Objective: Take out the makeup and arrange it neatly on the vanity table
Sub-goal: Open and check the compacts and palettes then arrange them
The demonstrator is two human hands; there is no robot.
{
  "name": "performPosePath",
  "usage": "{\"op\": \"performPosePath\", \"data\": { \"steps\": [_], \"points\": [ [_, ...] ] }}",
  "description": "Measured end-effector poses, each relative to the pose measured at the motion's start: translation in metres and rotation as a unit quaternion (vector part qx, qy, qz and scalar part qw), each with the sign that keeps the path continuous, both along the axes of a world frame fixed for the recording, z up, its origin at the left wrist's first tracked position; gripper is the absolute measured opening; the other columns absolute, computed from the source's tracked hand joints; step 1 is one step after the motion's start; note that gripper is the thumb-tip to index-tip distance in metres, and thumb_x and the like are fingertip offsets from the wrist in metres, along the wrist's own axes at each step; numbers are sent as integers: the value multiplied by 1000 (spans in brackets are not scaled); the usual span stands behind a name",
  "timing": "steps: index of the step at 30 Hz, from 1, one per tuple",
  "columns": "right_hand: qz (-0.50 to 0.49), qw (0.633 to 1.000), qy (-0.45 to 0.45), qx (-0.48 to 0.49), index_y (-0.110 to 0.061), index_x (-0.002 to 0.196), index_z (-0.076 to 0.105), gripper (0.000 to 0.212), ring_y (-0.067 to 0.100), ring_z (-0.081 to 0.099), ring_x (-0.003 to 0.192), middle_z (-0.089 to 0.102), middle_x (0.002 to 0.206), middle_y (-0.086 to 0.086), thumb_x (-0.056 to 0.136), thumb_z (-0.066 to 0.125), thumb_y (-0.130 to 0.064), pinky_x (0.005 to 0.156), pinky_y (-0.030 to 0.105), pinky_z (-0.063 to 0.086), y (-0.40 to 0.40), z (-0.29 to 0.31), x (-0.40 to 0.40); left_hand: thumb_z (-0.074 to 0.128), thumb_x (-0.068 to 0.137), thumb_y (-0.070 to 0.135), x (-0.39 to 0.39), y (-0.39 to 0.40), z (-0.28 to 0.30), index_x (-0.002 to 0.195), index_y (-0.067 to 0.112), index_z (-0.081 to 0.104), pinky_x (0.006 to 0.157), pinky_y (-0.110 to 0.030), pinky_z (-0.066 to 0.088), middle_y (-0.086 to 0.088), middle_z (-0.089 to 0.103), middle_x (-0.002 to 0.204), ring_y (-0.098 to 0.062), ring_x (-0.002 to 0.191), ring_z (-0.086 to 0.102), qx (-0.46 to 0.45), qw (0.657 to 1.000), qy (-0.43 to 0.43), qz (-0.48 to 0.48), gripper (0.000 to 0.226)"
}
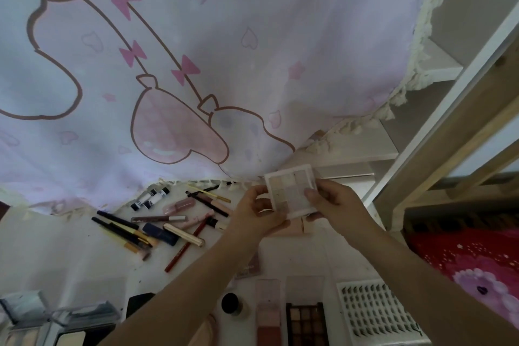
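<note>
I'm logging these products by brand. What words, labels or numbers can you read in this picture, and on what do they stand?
None can be read for certain.
Two white tubes: dark print on their sides, too blurred to read.
Mauve compact under the left forearm: a faint line of print, too small to read.
Square palette held by the left hand and right hand: no lettering visible.

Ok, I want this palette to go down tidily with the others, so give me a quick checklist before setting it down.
1. Square palette held by both hands: ok, left hand and right hand pinch its sides.
2. Palette lifted off the table: ok.
3. Row of palettes near the front edge, dark palette included, has a free slot: cannot tell.
4. Pencils and tubes sorted: not ok, scattered.
5. Lash tray out of the way: ok.
</note>
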State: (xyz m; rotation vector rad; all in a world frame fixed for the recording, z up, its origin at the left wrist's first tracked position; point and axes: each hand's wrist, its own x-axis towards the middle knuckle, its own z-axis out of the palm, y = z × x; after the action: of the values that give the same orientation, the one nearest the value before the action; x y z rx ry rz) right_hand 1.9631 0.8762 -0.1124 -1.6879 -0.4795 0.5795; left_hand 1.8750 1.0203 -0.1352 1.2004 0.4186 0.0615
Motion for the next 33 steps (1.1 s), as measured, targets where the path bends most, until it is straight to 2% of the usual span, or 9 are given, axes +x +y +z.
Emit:
{"op": "performPosePath", "data": {
  "steps": [5, 9, 12, 18, 21, 24, 27, 29, 33],
  "points": [
    [27, 997, 70, -6, -17, 87, 65, 27, 15, 43, 43, 53, 57, 3, 96, 41, -12, 37, 21, 35, -3, 7, 15, 53, 83, -7, -6, 16, 7, 110, 15, 56, 70, -26, 58, 0, 70, 87, -14, 80, 69, -5, 998, -39, -51, 34],
    [82, 989, 116, -40, -13, 79, 47, 20, 7, 32, 36, 43, 47, -5, 97, 39, -16, 35, 17, 27, -1, 10, 20, 76, 62, 7, -7, 23, 7, 121, 21, 53, 75, -23, 54, 9, 67, 106, -13, 97, 64, 104, 981, -59, -150, 65],
    [118, 986, 95, -69, -14, 76, 45, 23, 7, 32, 39, 42, 49, -6, 98, 38, -18, 37, 18, 28, 1, 17, 20, 77, 52, 18, -5, 23, 6, 114, 26, 53, 74, -23, 53, 6, 63, 113, -11, 98, 64, 76, 984, -64, -151, 68],
    [257, 937, -130, -198, -31, 102, 55, 14, -6, 55, 88, 55, 96, -16, 89, 55, -27, 76, 10, 47, -2, 23, 15, 73, 55, -1, -3, 20, 1, 115, 15, 50, 66, -17, 52, 4, 61, 106, -2, 84, 66, 69, 993, -51, -81, 66],
    [289, 901, -184, -266, -16, 121, 54, 54, 15, 56, 102, 57, 112, 1, 74, 71, -39, 92, 35, 50, -6, 24, 13, 74, 58, -5, -5, 20, -1, 114, 14, 51, 65, -15, 52, 7, 65, 99, -2, 83, 67, 86, 993, -37, -74, 63],
    [292, 892, -197, -285, -16, 117, 60, 53, 20, 60, 96, 63, 104, 5, 72, 72, -41, 90, 42, 50, -7, 23, 13, 73, 62, -13, -9, 20, -4, 106, 21, 53, 67, -17, 52, 5, 65, 103, -3, 87, 67, 87, 990, -34, -103, 59],
    [240, 951, -39, -192, -24, 103, 66, 19, 8, 66, 85, 68, 99, 2, 87, 58, -19, 83, 26, 55, -13, 17, 21, 76, 57, -10, -13, 23, -10, 107, 20, 53, 71, -17, 53, 10, 69, 101, -4, 94, 66, 63, 988, -31, -134, 63],
    [234, 959, 77, -139, -20, 97, 67, 21, 9, 68, 86, 69, 97, 4, 91, 49, -10, 81, 23, 55, -20, 12, 27, 78, 51, -2, -14, 26, -14, 109, 19, 53, 74, -20, 53, 12, 70, 103, -7, 99, 65, 62, 985, -20, -159, 66],
    [167, 958, 221, -77, -12, 98, 66, 40, 18, 70, 83, 71, 96, 10, 77, 48, -41, 69, 24, 57, -27, -6, 32, 65, 72, -15, -9, 32, -25, 99, 21, 59, 68, -14, 53, 5, 66, 99, -2, 85, 67, 100, 984, 33, -143, 45]
  ]
}}
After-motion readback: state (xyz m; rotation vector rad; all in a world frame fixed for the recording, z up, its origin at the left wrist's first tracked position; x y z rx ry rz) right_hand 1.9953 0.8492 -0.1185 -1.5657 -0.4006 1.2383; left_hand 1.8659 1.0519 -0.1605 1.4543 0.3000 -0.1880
